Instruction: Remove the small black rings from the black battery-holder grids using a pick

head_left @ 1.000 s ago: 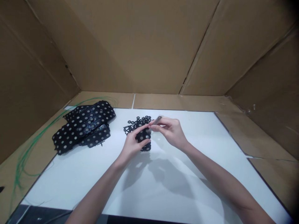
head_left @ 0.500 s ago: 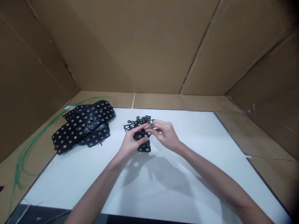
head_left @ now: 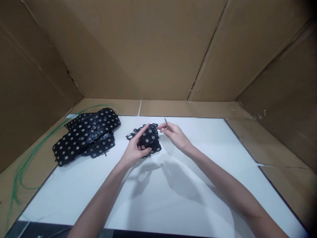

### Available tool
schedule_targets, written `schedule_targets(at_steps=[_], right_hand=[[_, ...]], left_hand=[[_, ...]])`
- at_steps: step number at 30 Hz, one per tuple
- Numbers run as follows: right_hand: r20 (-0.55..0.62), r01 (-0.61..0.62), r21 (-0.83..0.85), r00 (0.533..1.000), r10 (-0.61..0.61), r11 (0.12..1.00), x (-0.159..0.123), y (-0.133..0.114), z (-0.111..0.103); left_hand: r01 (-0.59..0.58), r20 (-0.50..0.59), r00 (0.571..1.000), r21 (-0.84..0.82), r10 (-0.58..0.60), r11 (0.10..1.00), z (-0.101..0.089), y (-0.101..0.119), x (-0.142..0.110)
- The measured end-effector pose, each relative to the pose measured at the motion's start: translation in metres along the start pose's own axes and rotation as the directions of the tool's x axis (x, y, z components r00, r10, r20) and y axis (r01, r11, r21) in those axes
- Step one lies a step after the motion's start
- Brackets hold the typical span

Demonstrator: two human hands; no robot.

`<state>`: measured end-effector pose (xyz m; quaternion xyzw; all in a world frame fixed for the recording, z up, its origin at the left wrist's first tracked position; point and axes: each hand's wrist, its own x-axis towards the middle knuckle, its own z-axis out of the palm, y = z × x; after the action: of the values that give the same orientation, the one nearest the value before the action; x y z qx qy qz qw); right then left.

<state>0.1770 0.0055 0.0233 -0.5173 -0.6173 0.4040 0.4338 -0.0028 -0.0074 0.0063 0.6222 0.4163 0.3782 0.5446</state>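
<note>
In the middle of the white tabletop, my left hand (head_left: 135,148) grips a small black piece with pale round dots (head_left: 150,134), thumb at its near side and fingers along its top. Its left and far edges look like open black lace with rings. To the right of this piece, my right hand (head_left: 174,135) pinches a small, thin grey object (head_left: 166,123) that points upward; its kind is not clear. The right fingertips are close to the dotted piece's right edge, and I cannot tell whether they touch it.
A pile of larger black dotted pieces (head_left: 86,135) lies on the left of the white tabletop (head_left: 210,148). Loose green strands (head_left: 32,155) curve along the left edge. Brown cardboard walls (head_left: 138,49) enclose the back and sides.
My right hand has drawn slightly away from the dotted piece, and the grey object now points up. The piece is turned, showing more of its dotted face.
</note>
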Motion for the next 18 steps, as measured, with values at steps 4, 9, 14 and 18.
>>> schedule_targets(at_steps=[4, 9, 14, 18], right_hand=[[0.127, -0.079, -0.013, 0.989, 0.08, 0.997, 0.001, 0.009, 0.013], [0.041, -0.1, 0.162, 0.995, 0.094, 0.982, -0.002, 0.003, 0.012], [-0.005, -0.134, 0.253, 0.99, 0.14, 0.958, -0.001, 0.0, 0.014], [0.003, -0.125, 0.285, 0.992, 0.129, 0.95, -0.002, 0.0, 0.015]], left_hand=[[-0.051, 0.025, 0.998, 0.02, 0.051, 0.998, 0.002, -0.003, 0.001], [-0.1, -0.085, 0.991, 0.04, 0.103, 0.994, 0.007, -0.009, 0.002], [-0.11, -0.2, 0.971, 0.098, 0.128, 0.989, 0.01, -0.003, -0.001], [-0.059, -0.193, 0.979, 0.073, 0.072, 0.996, 0.01, -0.001, -0.003]])
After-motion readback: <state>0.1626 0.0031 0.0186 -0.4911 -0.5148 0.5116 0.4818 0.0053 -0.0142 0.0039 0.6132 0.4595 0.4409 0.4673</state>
